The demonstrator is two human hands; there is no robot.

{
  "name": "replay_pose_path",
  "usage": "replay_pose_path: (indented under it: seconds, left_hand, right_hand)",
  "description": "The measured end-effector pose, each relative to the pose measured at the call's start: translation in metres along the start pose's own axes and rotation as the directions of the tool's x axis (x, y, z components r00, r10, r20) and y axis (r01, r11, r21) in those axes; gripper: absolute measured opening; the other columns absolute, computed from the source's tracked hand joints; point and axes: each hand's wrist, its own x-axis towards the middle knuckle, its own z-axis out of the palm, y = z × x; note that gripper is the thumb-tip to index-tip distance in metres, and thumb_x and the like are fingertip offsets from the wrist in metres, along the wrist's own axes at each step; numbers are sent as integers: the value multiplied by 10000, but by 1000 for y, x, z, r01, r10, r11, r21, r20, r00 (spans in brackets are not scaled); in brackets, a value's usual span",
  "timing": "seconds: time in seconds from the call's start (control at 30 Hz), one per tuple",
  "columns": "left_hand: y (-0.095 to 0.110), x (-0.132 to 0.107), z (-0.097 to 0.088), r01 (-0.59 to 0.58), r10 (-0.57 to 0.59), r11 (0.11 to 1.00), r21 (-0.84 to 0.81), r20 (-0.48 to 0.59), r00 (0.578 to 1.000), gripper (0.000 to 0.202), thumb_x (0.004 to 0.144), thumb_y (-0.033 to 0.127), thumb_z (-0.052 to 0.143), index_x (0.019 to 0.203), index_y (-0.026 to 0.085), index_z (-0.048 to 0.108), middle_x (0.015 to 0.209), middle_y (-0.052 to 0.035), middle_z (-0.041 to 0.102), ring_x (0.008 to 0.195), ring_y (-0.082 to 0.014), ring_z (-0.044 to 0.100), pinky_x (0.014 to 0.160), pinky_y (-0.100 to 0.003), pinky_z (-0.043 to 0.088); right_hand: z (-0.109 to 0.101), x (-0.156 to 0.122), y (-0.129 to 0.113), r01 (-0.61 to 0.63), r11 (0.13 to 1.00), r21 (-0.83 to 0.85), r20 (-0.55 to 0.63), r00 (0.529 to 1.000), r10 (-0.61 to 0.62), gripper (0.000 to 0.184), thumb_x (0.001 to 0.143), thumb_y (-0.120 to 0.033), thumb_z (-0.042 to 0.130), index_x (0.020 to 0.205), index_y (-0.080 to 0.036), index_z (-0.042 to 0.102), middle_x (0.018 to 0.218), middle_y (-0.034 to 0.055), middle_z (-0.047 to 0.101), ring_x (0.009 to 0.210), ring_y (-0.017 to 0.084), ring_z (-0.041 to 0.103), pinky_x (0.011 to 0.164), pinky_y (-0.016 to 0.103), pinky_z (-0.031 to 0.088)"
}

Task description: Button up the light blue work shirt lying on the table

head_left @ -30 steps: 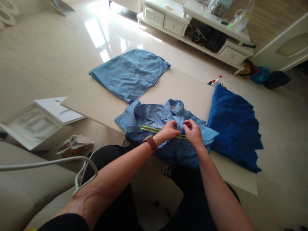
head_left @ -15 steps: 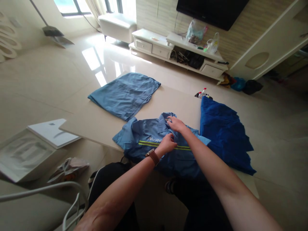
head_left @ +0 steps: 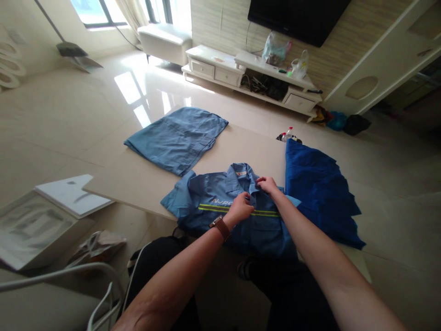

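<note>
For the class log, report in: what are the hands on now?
Left hand, right hand at front of blue work shirt. Nothing in the way.

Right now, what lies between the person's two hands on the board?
In the head view, the front placket of the blue work shirt lies between the left hand and the right hand.

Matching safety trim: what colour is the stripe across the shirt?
The stripe is yellow-green on the blue work shirt, as the head view shows.
</note>
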Motion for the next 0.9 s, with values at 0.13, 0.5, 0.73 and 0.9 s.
replay_pose_path:
  seconds: [0.13,0.5,0.73,0.9]
  left_hand:
    - [-2,1,0,-11,12,999,49,-8,1000,355,657,-6,641,954,183,589,618,77,535,564,-104,492,544,-213,326]
    - [9,-7,-23,-65,177,789,611,-124,976,410,865,241,602,1263,143,610,1289,-202,651,1213,-317,606,993,-420,495]
    - [-31,-6,-52,-70,140,515,854,-4,990,665,977,374,477,1623,279,353,1732,-39,239,1613,-323,163,1274,-634,215]
    - [-45,-5,-59,-80,122,453,888,27,992,689,988,427,447,1649,302,298,1737,9,196,1623,-320,121,1281,-655,195]
  right_hand:
    - [0,-1,-6,31,965,-259,-32,999,-41,136,769,-340,671,772,-204,673,965,124,743,1045,271,663,926,349,483]
    - [4,-1,-5,64,876,-477,17,998,-64,190,844,-187,567,941,-178,730,1014,145,751,961,280,697,824,342,503]
    - [7,-26,21,307,828,-469,60,946,-317,482,878,-213,579,1356,-154,590,1392,159,614,1270,310,563,1100,417,446]
    - [16,-29,47,371,868,-331,-79,905,-418,459,921,-310,525,1328,-113,604,1329,206,641,1258,354,571,1116,516,452]
